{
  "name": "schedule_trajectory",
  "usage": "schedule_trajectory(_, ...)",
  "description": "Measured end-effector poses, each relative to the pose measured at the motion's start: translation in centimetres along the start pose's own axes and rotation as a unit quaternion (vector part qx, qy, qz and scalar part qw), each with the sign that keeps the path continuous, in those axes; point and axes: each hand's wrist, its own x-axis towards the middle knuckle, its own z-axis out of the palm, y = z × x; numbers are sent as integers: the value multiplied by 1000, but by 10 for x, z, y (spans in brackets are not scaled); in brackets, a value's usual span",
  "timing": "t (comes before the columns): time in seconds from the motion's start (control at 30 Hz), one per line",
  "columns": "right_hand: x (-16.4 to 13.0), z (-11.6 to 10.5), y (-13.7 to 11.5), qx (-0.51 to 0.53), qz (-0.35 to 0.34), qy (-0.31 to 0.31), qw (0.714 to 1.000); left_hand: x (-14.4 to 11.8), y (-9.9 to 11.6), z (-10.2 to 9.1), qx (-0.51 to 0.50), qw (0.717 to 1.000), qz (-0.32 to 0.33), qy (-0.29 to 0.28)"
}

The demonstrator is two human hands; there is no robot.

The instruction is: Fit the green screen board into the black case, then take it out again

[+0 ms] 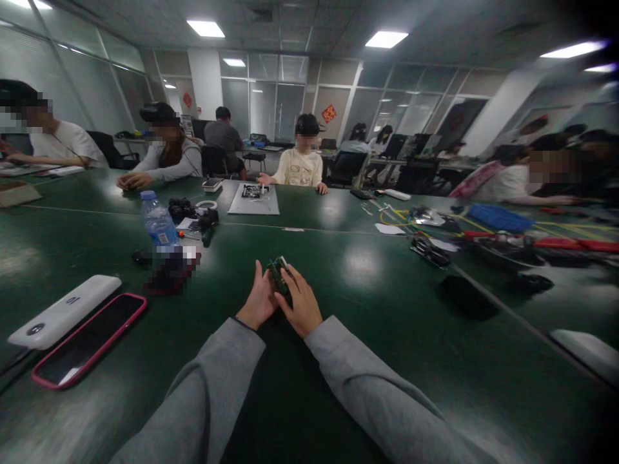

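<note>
The left grip [258,301] and the right grip [304,299] meet around a small green circuit board [277,276], grasping it between them above the table [387,316]. The left thumb stands up clear of the board; the other left fingers are mostly hidden behind it. The right fingers cover the board's near right side, so its full outline and parts cannot be made out.

Left of the grip lie a red-edged phone [89,341] and a white power bank [65,311], whose cable is cut off by the picture's edge. Beyond them, a water bottle [160,222] stands behind a pixelated object. Right of the grip, a black item [467,298] is too dark to identify, and a pale object [587,353] is partly cut off.
</note>
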Motion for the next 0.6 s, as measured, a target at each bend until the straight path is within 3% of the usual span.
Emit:
schedule_trajectory(0.2, -1, 4, 21, 68, 75, 125, 987, -8, -6, 21, 4, 998, -1, -56)
schedule_trajectory(0.37, -1, -5, 41, 99, 161, 164, 968, -8, -16, 19, 39, 995, -39, -86)
schedule_trajectory(0.5, -9, -36, 80, 181, 264, 142, 937, -7, -16, 10, 101, 987, -79, -96)
schedule_trajectory(0.6, -24, -82, 123, 203, 317, 165, 912, -6, -14, 4, 134, 982, -87, -103)
